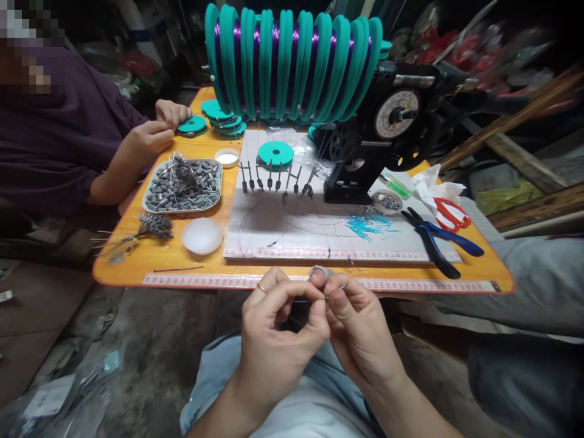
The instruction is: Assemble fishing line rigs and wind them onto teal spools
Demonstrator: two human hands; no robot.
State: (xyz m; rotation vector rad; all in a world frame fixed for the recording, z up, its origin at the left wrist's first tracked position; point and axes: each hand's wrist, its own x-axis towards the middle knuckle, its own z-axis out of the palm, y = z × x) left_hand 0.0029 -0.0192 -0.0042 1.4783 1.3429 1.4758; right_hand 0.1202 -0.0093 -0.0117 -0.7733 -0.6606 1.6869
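Note:
My left hand point(283, 331), with a ring on one finger, is pinched at thumb and forefinger; whatever lies between the tips is too small to make out. Against it, my right hand point(362, 331) pinches a thin blue tube point(337, 291). The fingertips of both hands meet just in front of the table edge, above my lap. A greyish wrap point(323, 271) shows around one fingertip. Beyond them, a white board point(292, 228) carries fine lines and several thin blue tubes point(367, 226) in a loose pile.
A winding machine point(360, 158) holds several green spools point(296, 61), with grey weights point(270, 182) hanging below. Left are a tray point(219, 198) of grey sinkers and a white lid point(202, 236). Pliers point(431, 246) and red-handled scissors point(451, 214) lie right. A co-worker's hands point(159, 131) touch a green spool.

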